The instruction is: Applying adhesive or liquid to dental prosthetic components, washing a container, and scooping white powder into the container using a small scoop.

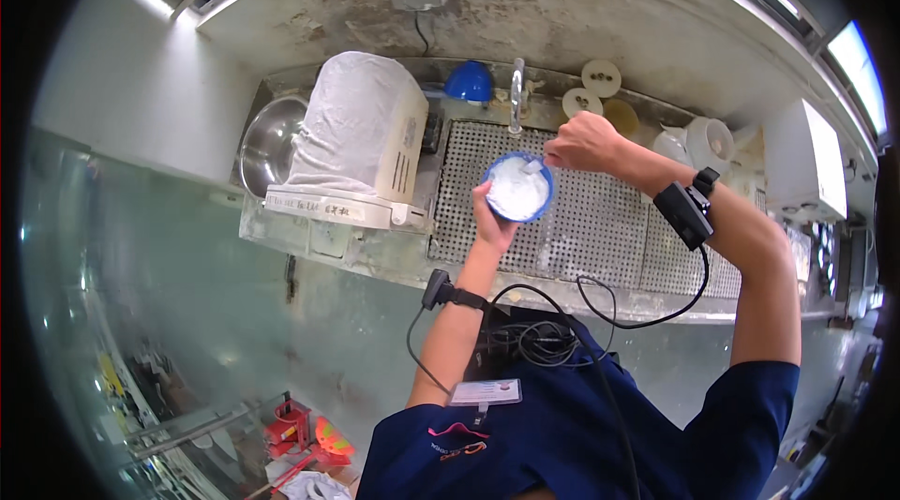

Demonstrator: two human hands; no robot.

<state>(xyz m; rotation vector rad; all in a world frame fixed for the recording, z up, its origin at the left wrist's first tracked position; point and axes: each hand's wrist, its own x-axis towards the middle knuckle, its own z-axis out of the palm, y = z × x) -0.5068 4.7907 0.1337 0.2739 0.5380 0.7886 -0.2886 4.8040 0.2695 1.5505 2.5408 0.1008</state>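
My left hand (pixel 491 222) is wrapped round the near left side of a blue mixing bowl (pixel 550 191), holding it above the perforated metal grate. White powdery or pasty material (pixel 516 189) fills much of the bowl. Closed just beyond the bowl's right rim, my right hand (pixel 583 142) grips a spatula. The pale blade of this spatula (pixel 532 166) reaches over the white material; its handle is mostly hidden in my fingers.
A faucet (pixel 517 92) rises behind the bowl. Left of the grate (pixel 591 238) stand a cloth-draped machine (pixel 361 120) and a steel basin (pixel 267 158). A blue rounded vessel (pixel 469 81), white discs (pixel 601 78) and white containers (pixel 708 139) line the back. Cables trail from both wrists.
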